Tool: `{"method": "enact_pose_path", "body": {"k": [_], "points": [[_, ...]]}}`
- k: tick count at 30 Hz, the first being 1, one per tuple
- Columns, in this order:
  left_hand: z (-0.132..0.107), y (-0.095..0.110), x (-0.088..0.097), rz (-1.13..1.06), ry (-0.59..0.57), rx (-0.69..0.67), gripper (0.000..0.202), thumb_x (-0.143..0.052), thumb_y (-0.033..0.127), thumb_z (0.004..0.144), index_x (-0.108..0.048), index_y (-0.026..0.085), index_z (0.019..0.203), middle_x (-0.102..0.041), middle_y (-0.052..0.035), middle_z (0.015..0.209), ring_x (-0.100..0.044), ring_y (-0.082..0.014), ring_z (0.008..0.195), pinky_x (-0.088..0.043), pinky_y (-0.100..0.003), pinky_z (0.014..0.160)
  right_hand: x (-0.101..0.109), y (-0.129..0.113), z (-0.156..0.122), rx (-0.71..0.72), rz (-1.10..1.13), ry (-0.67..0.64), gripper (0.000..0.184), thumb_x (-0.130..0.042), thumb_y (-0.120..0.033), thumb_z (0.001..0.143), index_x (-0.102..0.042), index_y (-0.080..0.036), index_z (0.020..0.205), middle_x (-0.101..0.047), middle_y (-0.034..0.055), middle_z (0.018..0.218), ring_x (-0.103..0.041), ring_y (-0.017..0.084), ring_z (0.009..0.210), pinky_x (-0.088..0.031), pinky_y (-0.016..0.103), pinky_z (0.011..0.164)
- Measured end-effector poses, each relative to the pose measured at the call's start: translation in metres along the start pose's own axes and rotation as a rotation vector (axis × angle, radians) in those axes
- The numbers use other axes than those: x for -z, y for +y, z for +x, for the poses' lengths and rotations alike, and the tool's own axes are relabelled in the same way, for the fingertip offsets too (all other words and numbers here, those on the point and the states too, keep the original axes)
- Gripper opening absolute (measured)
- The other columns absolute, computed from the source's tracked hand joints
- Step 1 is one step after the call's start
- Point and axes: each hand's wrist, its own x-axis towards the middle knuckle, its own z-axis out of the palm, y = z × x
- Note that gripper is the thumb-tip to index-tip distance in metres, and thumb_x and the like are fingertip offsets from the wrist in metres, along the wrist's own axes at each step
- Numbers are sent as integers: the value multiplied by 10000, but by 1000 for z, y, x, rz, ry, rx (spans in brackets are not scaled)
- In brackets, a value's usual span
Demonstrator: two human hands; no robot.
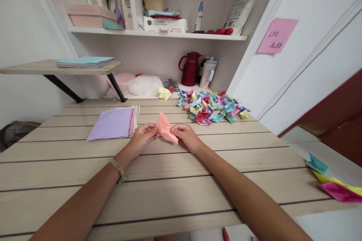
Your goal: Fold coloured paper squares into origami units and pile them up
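A partly folded sheet of orange-pink origami paper [165,128] is held up between both hands, just above the slatted wooden table [169,188]. On its left side my left hand [143,138] pinches the edge between thumb and fingers. My right hand [186,136] grips the opposite side, thumb toward me. To the left lies a stack of square paper [111,123] with a lilac sheet on top. Beyond my right hand sits a heap of small folded paper boats [210,107] in several colours. A pale yellow folded piece [164,93] stands at the table's back.
A small raised shelf [34,68] at left carries a pile of blue-topped paper [85,62]. At the back are a dark red thermos jug [190,68] and a pale tumbler [207,72]. Larger folded papers [341,191] rest at the right edge. A pink note [277,36] hangs on the wall.
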Motion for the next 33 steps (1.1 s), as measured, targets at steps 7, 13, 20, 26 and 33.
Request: {"method": "enact_pose_path", "body": {"k": [7,13,20,26,33], "points": [[0,0,1,-50,-33,36,147,-697,230,667,-643,148,775,-626,-2,701,-572,-71,636,-471,-199,673,-2,-10,-3,-109,112,-58,201,-733,-335,606,-637,-159,604,-594,-22,579,-499,88,526,-383,217,537],[1,-1,1,-30,-23,21,137,-697,239,668,-645,147,756,-618,4,679,-553,-67,605,-458,-199,641,0,-6,-2,-20,32,-15,344,-703,-276,630,-616,-186,950,-652,-3,680,-559,107,546,-433,228,555],[1,-1,-2,43,-33,5,183,-691,289,666,-661,129,748,-626,-20,704,-549,-97,616,-459,-227,620,0,-3,-3,243,-410,-81,234,-572,-250,733,-660,-150,925,-679,19,772,-620,168,713,-474,251,624],[-1,-1,-5,136,-54,32,263,-663,352,689,-665,136,840,-662,-46,760,-586,-143,693,-455,-237,620,-1,-7,-6,345,-545,-59,245,-530,-193,748,-698,-206,925,-695,33,952,-635,216,864,-498,308,733],[1,-1,2,121,0,45,443,-733,269,618,-572,150,1013,-683,-79,852,-636,-185,735,-455,-275,647,5,-5,-5,279,-544,-102,250,-605,-194,690,-695,-163,921,-703,49,840,-633,170,708,-487,253,617]]}}
